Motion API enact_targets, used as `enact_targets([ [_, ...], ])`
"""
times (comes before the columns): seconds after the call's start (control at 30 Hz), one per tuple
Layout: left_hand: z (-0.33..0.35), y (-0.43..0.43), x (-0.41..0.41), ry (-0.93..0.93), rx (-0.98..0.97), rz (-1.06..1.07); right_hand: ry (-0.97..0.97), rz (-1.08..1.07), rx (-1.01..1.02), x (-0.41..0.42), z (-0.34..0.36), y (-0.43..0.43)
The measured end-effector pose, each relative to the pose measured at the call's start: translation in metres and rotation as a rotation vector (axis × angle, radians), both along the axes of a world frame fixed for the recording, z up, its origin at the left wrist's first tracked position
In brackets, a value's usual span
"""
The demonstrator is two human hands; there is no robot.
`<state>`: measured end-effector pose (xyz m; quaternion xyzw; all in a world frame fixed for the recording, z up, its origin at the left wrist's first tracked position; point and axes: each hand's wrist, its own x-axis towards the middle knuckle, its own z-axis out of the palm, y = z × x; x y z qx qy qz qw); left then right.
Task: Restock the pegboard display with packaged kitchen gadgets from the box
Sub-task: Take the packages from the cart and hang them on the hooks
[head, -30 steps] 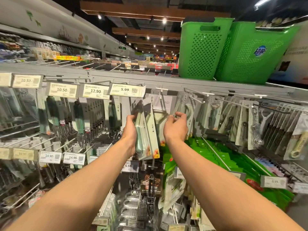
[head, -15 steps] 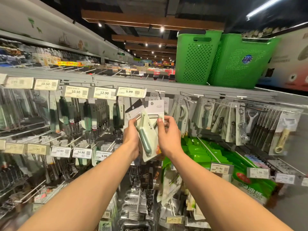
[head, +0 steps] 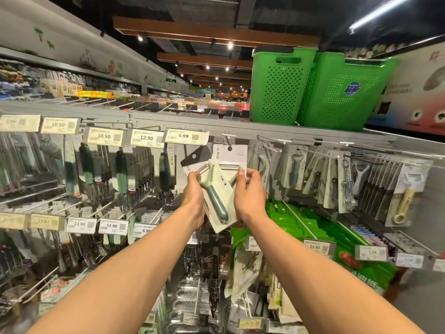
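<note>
Head-height view along a shop aisle, two bare forearms raised toward a wall of hanging goods; left hand (head: 193, 196) curled round the left edge of a carded peeler pack (head: 218, 203), thumb on the front near the blade; pack tilted, top leaning left, dark green handle slanting down and to the right; right hand (head: 250, 196) just beside it, thumb and curled fingers pinching the right edge of a second peeler pack (head: 230, 154) directly behind the first; second pack upright, white header card and hang hole showing above both hands; whether that hole sits on the hook (head: 227, 136) above it, not possible to tell; hands close together but not touching, the tilted pack between them.

Just above and left of the left hand, a price tag (head: 184, 136) reading 5.99; further left, more tags reading 12.90 and 10.50 over rows of dark-handled tools (head: 121, 169); right of the right hand, more carded gadgets (head: 295, 169) hanging in rows, among them a pale yellow peeler (head: 404, 203) at the far right; below the right wrist, stacked bright green packets (head: 298, 225); high above the hands, a grey shelf (head: 192, 121) carrying two green plastic baskets (head: 280, 88) side by side.
</note>
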<state>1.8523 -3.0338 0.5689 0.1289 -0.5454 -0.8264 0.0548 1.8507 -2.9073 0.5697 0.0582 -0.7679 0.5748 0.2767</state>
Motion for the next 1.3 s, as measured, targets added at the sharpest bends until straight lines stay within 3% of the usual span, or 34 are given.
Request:
enact_targets([
  [0.33, -0.009, -0.012, -0.035, 0.024, -0.046, -0.003, -0.044, -0.009, 0.057, -0.03, -0.002, -0.006],
  [0.7, -0.018, -0.026, -0.073, 0.044, -0.285, 0.13, -0.172, -0.038, 0.045, -0.083, -0.006, -0.014],
  [1.0, -0.007, -0.024, -0.054, 0.088, -0.326, 0.119, -0.206, -0.234, 0.08, -0.088, -0.004, -0.014],
  [1.3, -0.007, -0.01, -0.015, 0.154, -0.352, 0.083, 0.015, 0.088, 0.04, -0.016, 0.0, -0.02],
])
